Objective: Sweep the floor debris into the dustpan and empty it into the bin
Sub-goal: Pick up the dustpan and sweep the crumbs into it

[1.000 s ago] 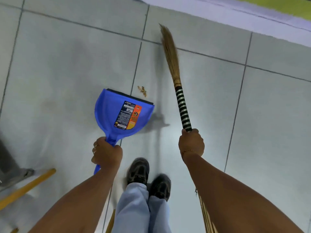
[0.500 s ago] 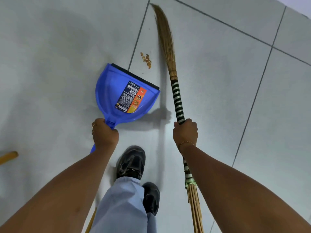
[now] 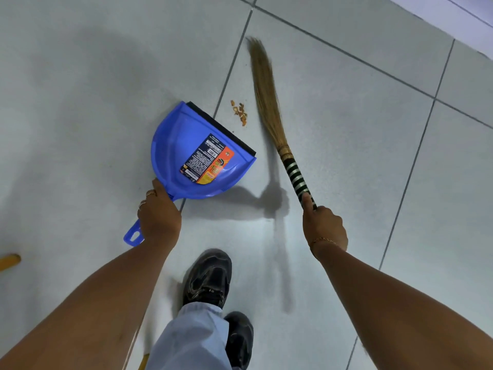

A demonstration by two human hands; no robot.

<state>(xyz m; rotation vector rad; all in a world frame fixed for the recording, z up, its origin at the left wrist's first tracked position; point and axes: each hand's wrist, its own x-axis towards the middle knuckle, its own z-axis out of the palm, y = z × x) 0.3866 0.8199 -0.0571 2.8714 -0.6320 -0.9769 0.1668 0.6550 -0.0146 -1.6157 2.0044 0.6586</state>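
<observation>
Your left hand (image 3: pixel 159 217) has its fingers wrapped around the handle of the blue dustpan (image 3: pixel 186 153), whose black lip rests low on the grey tiled floor (image 3: pixel 80 102). Your right hand (image 3: pixel 324 227) is clenched on the striped handle of the grass broom (image 3: pixel 269 102), thumb laid along it. The bristles lie just beside the orange-brown debris (image 3: pixel 240 112), which sits between broom and dustpan lip.

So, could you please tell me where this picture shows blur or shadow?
Head view: the broom bristles are smeared by motion; the dustpan label is sharp; a dark shadow falls on the floor between the left hand and right hand.
</observation>
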